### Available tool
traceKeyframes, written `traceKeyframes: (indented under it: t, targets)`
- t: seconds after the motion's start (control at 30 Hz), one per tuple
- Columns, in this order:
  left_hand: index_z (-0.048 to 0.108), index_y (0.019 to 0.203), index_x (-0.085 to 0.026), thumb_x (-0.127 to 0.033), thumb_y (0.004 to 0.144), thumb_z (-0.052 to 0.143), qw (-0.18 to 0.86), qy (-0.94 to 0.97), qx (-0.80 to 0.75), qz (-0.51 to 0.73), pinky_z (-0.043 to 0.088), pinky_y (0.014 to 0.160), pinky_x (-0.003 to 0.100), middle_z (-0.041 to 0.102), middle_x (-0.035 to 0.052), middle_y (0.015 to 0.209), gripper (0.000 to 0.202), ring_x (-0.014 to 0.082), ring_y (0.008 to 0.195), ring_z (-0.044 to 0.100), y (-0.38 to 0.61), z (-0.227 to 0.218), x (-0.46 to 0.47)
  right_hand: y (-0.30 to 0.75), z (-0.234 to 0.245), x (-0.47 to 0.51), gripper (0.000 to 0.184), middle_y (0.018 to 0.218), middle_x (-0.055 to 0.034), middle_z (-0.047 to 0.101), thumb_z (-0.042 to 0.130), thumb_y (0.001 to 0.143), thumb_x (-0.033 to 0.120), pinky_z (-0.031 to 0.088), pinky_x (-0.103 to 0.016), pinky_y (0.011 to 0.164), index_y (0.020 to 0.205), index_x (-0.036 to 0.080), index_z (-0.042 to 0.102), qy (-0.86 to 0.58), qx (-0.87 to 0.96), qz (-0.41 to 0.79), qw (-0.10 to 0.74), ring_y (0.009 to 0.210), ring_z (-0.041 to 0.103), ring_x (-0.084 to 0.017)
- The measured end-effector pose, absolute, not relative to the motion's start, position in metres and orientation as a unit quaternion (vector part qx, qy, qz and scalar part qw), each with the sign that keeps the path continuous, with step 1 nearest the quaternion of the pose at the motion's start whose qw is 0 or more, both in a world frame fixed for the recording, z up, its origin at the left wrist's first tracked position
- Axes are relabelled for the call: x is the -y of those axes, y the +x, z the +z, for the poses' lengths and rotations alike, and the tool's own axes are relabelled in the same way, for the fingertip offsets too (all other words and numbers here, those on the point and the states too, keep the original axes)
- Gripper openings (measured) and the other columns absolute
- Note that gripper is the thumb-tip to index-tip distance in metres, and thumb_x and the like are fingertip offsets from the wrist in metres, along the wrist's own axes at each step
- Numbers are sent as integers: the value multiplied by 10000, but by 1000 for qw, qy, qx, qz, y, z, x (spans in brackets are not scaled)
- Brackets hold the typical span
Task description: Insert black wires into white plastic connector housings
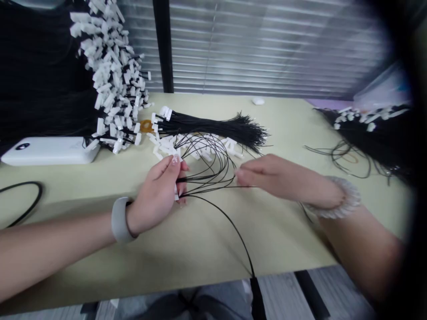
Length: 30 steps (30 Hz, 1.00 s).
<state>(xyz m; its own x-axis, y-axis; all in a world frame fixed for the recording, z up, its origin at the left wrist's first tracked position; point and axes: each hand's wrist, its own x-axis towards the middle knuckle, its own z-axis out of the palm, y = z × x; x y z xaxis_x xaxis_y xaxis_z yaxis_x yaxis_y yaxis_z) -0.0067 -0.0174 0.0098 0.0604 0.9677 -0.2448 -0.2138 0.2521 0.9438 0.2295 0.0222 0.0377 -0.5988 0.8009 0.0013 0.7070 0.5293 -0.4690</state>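
My left hand (159, 192) is closed around a white plastic connector (176, 192), held a little above the table. From it thin black wires (208, 180) run rightward and curl into a loose loop. My right hand (268, 177) is closed in a pinch on the wires at the loop's right side; its exact grip is partly hidden. One longer black wire (230, 218) droops from the connector past the table's front edge. Behind the loop lie loose white connectors (203, 144) and a bundle of black wires (213, 125) with white connectors at its left end.
A large heap of black wires with white connectors (111, 75) rises at the left, behind a white power bank (50, 150). More black wires (373, 138) lie at the right. A small white object (258, 101) sits near the window blinds (267, 49). Yellowish rubber bands (146, 126) lie near the bundle.
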Motion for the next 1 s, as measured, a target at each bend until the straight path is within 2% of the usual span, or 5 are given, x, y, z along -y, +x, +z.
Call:
traceKeyframes:
  t: [0.13,0.37,0.53,0.7,1.0]
  targets:
    - [493,756,-197,-437,814,467,607,409,-474,489,427,351,180,370,-31,693,248,51,458,387,-6,5,17,209,40,-2,359,516,48,449,403,873,380,298,-175,453,615,161,524,-339,875,345,-34,465,385,-47]
    - [493,755,-188,-469,808,453,581,462,-486,460,419,333,168,435,-18,688,290,66,472,417,-7,4,20,177,34,21,220,634,35,548,419,874,258,323,-185,584,756,167,582,-338,897,239,153,586,450,-51]
    - [484,764,-186,-486,826,411,563,511,-491,425,430,371,184,392,-44,554,315,75,438,407,-8,4,22,173,26,23,203,633,29,572,416,867,228,325,-190,573,785,171,593,-327,910,204,154,562,472,-57]
    - [483,762,-183,-459,842,395,544,540,-488,418,398,371,168,412,-35,610,301,70,455,432,-8,4,22,173,23,27,251,604,7,555,379,879,262,325,-206,555,765,170,583,-328,920,161,141,551,475,-80]
    - [478,767,-189,-465,847,382,542,550,-493,400,394,379,170,404,-34,619,303,70,462,430,-8,5,23,169,21,27,181,591,36,558,434,852,272,308,-187,519,817,199,596,-356,900,206,143,500,446,-60]
